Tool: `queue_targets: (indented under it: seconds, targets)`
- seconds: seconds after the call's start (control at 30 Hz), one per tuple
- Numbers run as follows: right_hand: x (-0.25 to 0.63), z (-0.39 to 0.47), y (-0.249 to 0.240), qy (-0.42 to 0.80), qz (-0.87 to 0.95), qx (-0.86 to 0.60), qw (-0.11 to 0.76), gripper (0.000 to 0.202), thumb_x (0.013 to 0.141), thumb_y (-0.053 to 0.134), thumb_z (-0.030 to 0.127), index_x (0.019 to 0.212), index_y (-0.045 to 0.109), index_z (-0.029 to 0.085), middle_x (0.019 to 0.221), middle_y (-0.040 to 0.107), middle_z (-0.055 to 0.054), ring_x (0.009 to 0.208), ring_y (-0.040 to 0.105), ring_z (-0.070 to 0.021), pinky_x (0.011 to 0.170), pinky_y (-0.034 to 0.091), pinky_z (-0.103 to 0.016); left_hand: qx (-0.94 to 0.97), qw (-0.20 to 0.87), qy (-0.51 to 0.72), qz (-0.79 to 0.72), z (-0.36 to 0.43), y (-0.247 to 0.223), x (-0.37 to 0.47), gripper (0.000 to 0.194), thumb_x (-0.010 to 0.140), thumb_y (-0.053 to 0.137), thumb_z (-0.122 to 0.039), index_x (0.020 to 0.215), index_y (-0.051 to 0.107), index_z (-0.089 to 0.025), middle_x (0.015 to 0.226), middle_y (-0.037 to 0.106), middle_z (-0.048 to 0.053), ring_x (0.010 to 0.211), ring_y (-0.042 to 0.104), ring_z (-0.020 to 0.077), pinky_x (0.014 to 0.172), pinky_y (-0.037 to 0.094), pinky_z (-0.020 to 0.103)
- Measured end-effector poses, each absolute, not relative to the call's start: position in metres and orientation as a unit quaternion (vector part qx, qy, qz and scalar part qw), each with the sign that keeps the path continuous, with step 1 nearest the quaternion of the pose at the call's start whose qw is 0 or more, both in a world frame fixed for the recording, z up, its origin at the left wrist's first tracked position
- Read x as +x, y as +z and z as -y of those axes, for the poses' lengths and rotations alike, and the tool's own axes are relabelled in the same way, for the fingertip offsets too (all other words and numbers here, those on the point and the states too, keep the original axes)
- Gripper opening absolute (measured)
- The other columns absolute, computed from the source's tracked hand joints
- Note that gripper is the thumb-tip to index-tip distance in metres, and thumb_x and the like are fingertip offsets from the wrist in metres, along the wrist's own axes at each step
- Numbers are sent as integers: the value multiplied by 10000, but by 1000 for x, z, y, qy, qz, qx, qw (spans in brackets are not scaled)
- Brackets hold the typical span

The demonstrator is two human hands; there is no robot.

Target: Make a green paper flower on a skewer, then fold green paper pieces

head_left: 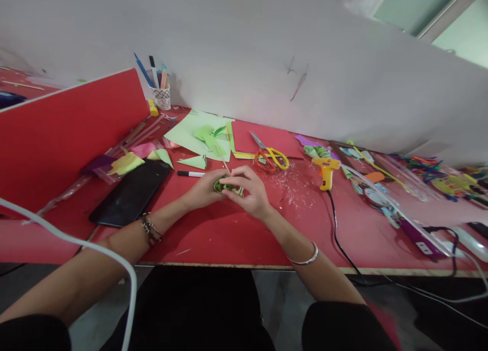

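Observation:
A small green rolled paper piece (223, 185) with dark edges is held between both hands, low over the red table. My left hand (205, 189) wraps round it from the left, and a thin pale stick (222, 156) slants up from it. From the right, my right hand (249, 189) pinches the piece with thumb and fingers. Just behind the hands lie a black-and-white marker (190, 173) and a folded light green paper cone (195, 161). Scissors (269, 155) with red and yellow handles rest behind my right hand.
A black phone (131, 193) lies left, near a red board (72, 137). Green sheets (186, 132) and a pen cup (162, 98) stand at the back. Right are a yellow glue gun (326, 172) with a black cord, paper scraps and a purple power strip (421, 242). A white cable crosses the left front.

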State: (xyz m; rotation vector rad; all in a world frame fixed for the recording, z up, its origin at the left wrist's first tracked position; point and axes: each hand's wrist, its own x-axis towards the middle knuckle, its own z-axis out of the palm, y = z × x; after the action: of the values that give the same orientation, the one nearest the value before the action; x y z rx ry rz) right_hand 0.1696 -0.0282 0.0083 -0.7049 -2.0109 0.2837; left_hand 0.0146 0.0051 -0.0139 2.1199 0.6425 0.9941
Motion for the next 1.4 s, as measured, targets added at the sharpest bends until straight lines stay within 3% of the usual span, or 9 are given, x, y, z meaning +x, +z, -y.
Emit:
queue_targets:
  seconds: [0.27, 0.73, 0.9, 1.0, 1.17, 1.4]
  targets:
    - [168, 31, 12, 161, 819, -297, 463, 137, 774, 555, 250, 901, 608, 245, 863, 494, -24, 784, 524, -122, 684, 474, -274, 810, 369, 370, -266, -1, -10, 14, 166, 670, 556, -236, 787, 493, -136, 699, 505, -23, 640, 473, 111, 566, 380, 209]
    - [168, 35, 22, 197, 810, -312, 456, 135, 761, 558, 211, 886, 610, 213, 871, 546, -32, 826, 544, -130, 737, 469, -286, 792, 392, 370, -287, 5, -7, 15, 150, 607, 527, -143, 755, 512, -124, 592, 417, -60, 525, 375, 65, 464, 297, 170]
    - [167, 38, 24, 197, 814, -320, 442, 131, 756, 550, 194, 874, 601, 216, 882, 551, -33, 801, 544, -126, 730, 473, -290, 795, 388, 375, -278, 5, -9, 15, 136, 622, 533, -141, 757, 519, -129, 638, 477, -42, 562, 425, 78, 497, 335, 181]
    - [167, 39, 24, 195, 816, -319, 440, 180, 742, 556, 181, 916, 582, 220, 899, 539, -31, 781, 536, -122, 711, 475, -286, 790, 391, 385, -273, 5, -9, 15, 135, 635, 548, -165, 765, 529, -132, 652, 507, -31, 579, 458, 90, 522, 366, 194]
    - [167, 41, 26, 196, 810, -337, 438, 371, 711, 606, 248, 1062, 487, 244, 937, 523, -39, 836, 529, -154, 704, 484, -311, 785, 390, 405, -259, 3, -10, 14, 300, 645, 610, -252, 910, 535, -134, 749, 572, 10, 681, 518, 135, 610, 422, 235]
    - [174, 48, 32, 174, 808, -344, 447, 450, 680, 653, 284, 1082, 453, 248, 934, 511, -35, 819, 514, -151, 686, 474, -299, 782, 329, 460, -263, 8, -1, 14, 237, 644, 650, -284, 764, 494, -152, 675, 531, -20, 588, 484, 93, 552, 404, 198]
